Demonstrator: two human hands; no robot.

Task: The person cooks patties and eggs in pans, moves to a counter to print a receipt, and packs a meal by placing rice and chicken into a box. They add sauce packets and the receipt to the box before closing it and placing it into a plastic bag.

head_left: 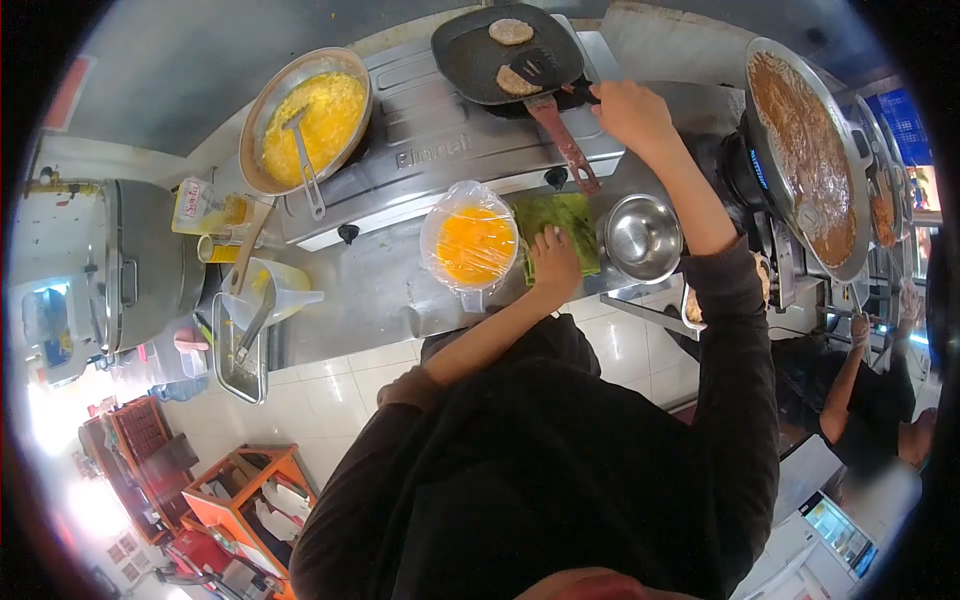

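Note:
My right hand (635, 112) is closed round the handle of a black slotted spatula (534, 67), whose blade lies over the lower of two patties (516, 81). The other patty (511, 31) sits higher up in the same dark square grill pan (455, 47), which has a worn reddish handle (562, 142). My left hand (555, 265) rests on a green board or cloth (580, 228) at the counter's front edge, fingers apart on its surface. Close to its left stands a pitcher of orange-yellow liquid (475, 245) under plastic wrap. A steel bowl (642, 238) is to its right.
A pan of yellow egg (325, 110) with a slotted turner (305, 165) in it stands on the stove (420, 110). At right is a large wok of brown food (800, 150). A metal tray (222, 370) and clear jug (285, 292) stand left. Another person (870, 380) is at far right.

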